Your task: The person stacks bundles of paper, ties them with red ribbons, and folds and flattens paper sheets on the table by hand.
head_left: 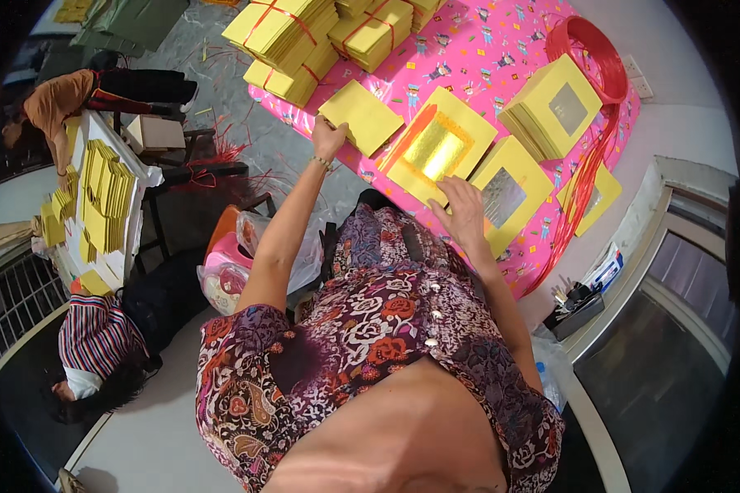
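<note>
My left hand (330, 138) is closed on the near left corner of a thin stack of plain yellow joss paper (362, 117). To its right lies a joss paper sheet with a shiny gold foil square (441, 153) and orange colouring around the foil. My right hand (462, 207) rests on that sheet's near edge, its fingers extended and apart. Beside this hand is a stack of yellow joss paper with silver squares (524, 182). A taller silver-square stack (543, 123) stands farther right.
Bundles tied with red strips (284, 37) stand at the back of the pink patterned tablecloth (477, 49). Red plastic strapping (596, 164) hangs along the right side. Two people work at a white table (140, 222) with yellow stacks on the left. A black desk box (575, 311) is at right.
</note>
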Action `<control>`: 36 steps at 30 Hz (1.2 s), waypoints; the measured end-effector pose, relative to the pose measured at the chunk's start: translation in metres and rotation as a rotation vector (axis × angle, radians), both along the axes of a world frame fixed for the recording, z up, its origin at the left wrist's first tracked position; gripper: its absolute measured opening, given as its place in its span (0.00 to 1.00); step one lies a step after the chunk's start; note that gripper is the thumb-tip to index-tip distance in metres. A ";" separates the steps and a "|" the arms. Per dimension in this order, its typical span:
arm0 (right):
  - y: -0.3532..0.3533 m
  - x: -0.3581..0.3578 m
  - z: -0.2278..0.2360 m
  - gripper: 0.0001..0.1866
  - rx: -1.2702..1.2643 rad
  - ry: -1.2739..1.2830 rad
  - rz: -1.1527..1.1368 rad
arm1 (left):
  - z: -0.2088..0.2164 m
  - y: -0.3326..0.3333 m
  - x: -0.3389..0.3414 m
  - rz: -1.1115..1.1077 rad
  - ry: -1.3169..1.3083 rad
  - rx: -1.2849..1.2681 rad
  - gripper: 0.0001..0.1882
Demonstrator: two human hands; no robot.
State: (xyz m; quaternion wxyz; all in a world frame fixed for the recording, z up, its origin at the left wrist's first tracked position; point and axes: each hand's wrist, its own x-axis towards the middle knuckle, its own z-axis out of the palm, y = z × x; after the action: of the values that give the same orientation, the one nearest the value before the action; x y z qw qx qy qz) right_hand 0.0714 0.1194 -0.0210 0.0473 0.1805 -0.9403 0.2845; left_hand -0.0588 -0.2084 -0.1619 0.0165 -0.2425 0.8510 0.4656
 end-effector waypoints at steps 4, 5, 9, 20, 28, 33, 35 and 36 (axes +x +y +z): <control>-0.008 0.004 -0.001 0.25 0.096 -0.039 0.027 | 0.013 0.015 0.001 0.080 0.017 -0.028 0.28; -0.008 0.005 -0.002 0.25 0.096 -0.042 0.022 | 0.016 0.017 0.000 0.061 0.024 -0.039 0.29; -0.011 0.005 -0.008 0.26 0.174 -0.036 0.043 | 0.008 0.010 0.005 0.074 0.160 0.034 0.33; -0.011 0.003 -0.022 0.11 0.023 0.084 0.022 | 0.092 0.026 0.036 -0.432 0.379 -0.114 0.24; -0.013 -0.004 -0.007 0.12 0.055 -0.003 0.047 | 0.115 0.055 0.060 -1.173 0.349 -0.138 0.30; -0.016 -0.003 -0.003 0.14 0.124 0.013 0.037 | 0.103 0.058 0.055 -1.192 0.303 -0.109 0.25; -0.015 -0.004 -0.006 0.12 0.112 0.029 0.037 | 0.104 0.058 0.053 -1.190 0.321 -0.082 0.24; -0.012 -0.005 -0.012 0.11 0.073 -0.009 0.032 | 0.105 0.057 0.053 -1.188 0.339 -0.054 0.23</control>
State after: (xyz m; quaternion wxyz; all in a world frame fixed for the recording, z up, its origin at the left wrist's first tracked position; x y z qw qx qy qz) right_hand 0.0664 0.1077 -0.0330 0.0320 0.1961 -0.9472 0.2516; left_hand -0.0063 -0.1514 -0.0566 0.1312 0.3497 0.8430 0.3871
